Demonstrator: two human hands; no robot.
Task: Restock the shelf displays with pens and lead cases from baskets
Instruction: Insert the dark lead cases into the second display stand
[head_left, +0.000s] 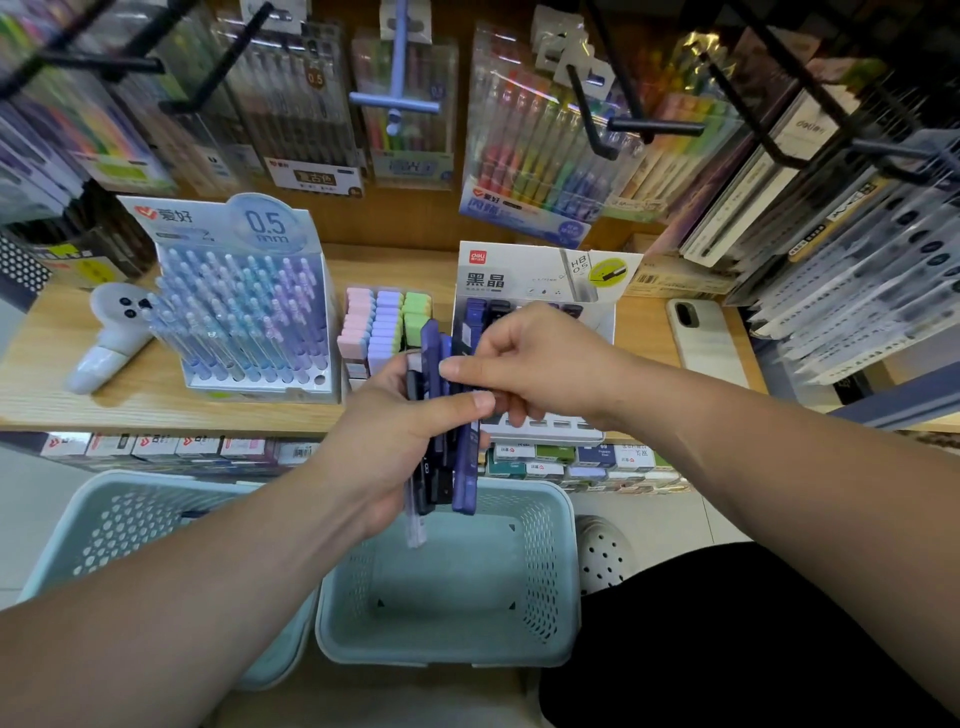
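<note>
My left hand (389, 431) grips a fanned stack of flat lead cases (452, 457), dark blue, black and one clear, held upright above the right basket (545, 571). My right hand (524, 364) reaches across and pinches the top of one dark blue case in that stack. Right behind the hands stands the white lead-case display box (540, 275) marked HB 0.5, with dark cases showing in its top row. To its left is a 0.5 mm pen display (244, 312) filled with pastel pens.
A second pale basket (119, 519) sits at the lower left. On the wooden shelf (156, 410) lie a white controller (109, 332), pastel erasers (384, 327) and a phone (706, 338). Hanging pen packs on black hooks crowd the space above. Small boxes line the shelf below.
</note>
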